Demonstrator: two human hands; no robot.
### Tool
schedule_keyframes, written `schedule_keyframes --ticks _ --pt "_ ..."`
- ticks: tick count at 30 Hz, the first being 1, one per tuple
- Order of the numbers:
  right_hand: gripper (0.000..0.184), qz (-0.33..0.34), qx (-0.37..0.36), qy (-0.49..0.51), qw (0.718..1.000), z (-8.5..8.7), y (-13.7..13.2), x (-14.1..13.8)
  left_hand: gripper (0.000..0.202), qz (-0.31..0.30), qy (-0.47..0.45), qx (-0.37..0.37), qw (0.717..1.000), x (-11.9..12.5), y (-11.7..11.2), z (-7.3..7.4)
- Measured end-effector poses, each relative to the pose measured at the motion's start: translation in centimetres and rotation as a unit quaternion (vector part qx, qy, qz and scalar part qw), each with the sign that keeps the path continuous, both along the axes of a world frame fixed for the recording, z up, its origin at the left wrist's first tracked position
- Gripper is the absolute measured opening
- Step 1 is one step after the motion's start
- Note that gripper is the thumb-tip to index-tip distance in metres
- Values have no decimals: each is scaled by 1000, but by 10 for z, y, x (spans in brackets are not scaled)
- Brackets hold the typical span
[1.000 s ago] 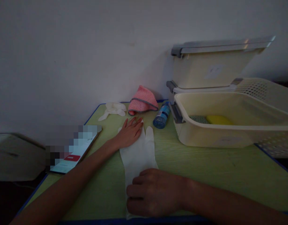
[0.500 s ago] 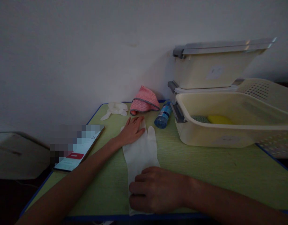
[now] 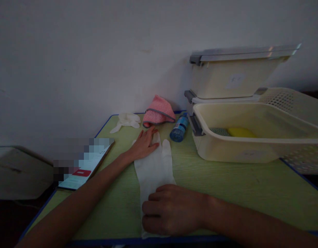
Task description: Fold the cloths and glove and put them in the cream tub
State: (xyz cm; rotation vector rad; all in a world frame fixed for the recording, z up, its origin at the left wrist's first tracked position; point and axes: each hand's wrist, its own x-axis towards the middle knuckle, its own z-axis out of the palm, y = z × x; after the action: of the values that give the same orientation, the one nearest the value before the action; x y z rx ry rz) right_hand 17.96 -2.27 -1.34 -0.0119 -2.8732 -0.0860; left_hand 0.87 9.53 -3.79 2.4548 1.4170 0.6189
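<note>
Left hand (image 3: 144,146): fingers slightly apart
Right hand (image 3: 171,210): fingers curled, cannot tell if clamped
White glove (image 3: 156,170): beneath both

Right hand (image 3: 170,210): lane to its right over green tabletop (image 3: 226,187), bounded farther back by cream storage bin (image 3: 231,150). Left hand (image 3: 144,144): pink cloth (image 3: 159,112) blocks straight ahead, plastic bottle (image 3: 178,130) ahead-right. Phone (image 3: 93,164) hems left forearm's outer side. Bin's top open for entry from above.

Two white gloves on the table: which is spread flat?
The nearer glove, under the left hand and right hand; the other glove lies crumpled beside the pink cloth.
</note>
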Motion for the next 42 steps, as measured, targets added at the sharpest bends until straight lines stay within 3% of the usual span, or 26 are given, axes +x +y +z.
schedule_keyframes --ticks 21,33,36,39,42 --pt "11 -2 -2 7 1000 -1 0 0 64 -3 -7 -3 1000 2 -3 3" --pt "9 0 -2 7 1000 -3 1 0 62 -6 -42 32 999 1 0 -4" --pt "8 3 -5 3 1000 -1 1 0 46 35 -118 91 988 -3 3 3" --pt "8 3 -4 -4 1000 0 0 0 31 132 -160 157 965 -17 14 8" --pt "10 4 2 -1 1000 -1 0 0 33 261 -111 109 953 -38 29 9"
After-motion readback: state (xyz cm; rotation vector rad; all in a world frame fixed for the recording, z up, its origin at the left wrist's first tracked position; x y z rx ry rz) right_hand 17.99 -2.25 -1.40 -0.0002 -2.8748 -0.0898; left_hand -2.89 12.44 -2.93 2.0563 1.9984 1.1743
